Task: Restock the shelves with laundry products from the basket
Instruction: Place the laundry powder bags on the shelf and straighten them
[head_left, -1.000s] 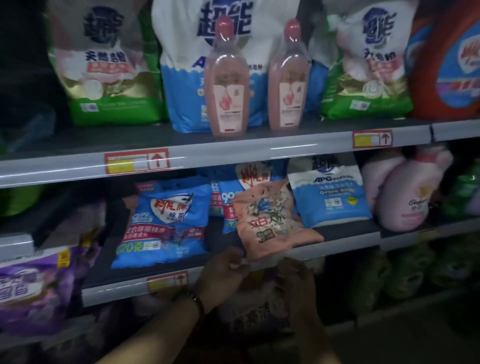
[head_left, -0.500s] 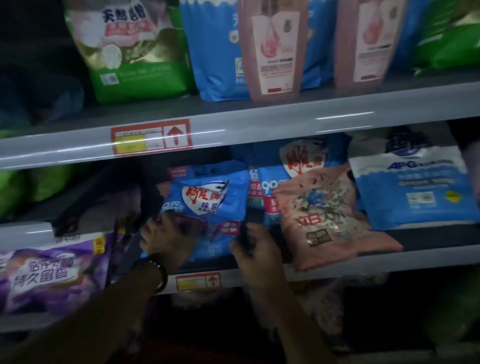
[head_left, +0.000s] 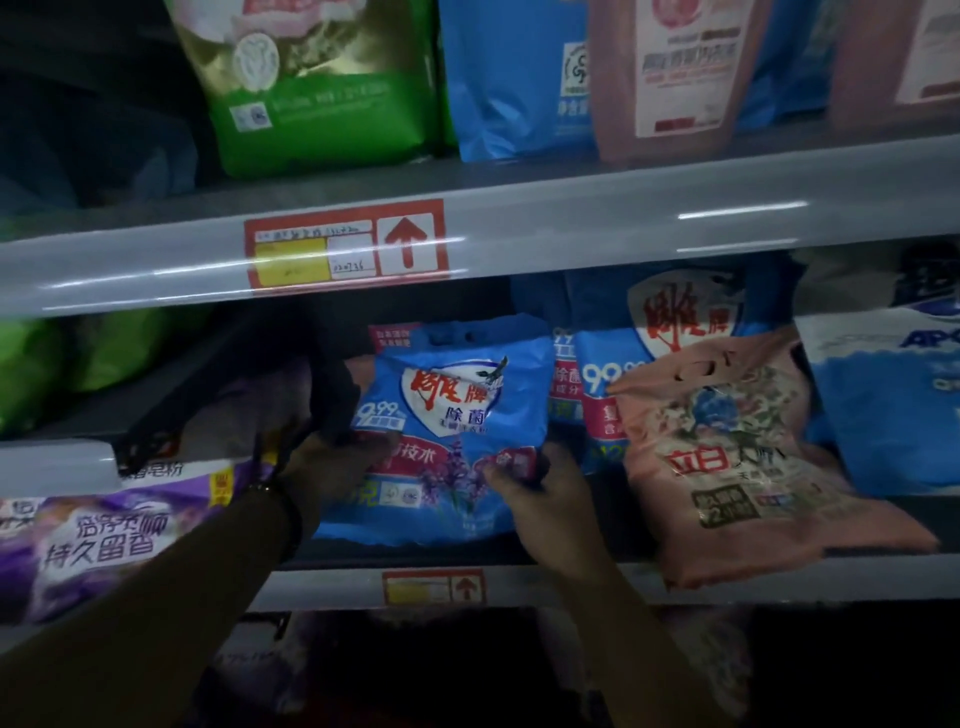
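A blue detergent bag (head_left: 457, 410) with red lettering and lavender print leans on the middle shelf (head_left: 571, 574). My left hand (head_left: 337, 467) grips its lower left side, fingers curled over the front. My right hand (head_left: 540, 493) holds its lower right corner, thumb on the front. To its right lies a pink detergent bag (head_left: 727, 467), its bottom hanging over the shelf's front edge. The basket is out of view.
Behind stand further blue bags (head_left: 613, 395) and a white-and-blue bag (head_left: 893, 410) at the right. A purple bag (head_left: 104, 535) lies at the left. The upper shelf (head_left: 571, 223) carries a green bag (head_left: 322, 93), a blue bag (head_left: 514, 78) and pink bottles (head_left: 675, 73).
My view has closed in on the middle shelf. Both hands went from under the pink bag leftward to the blue bag and took hold of its lower corners.
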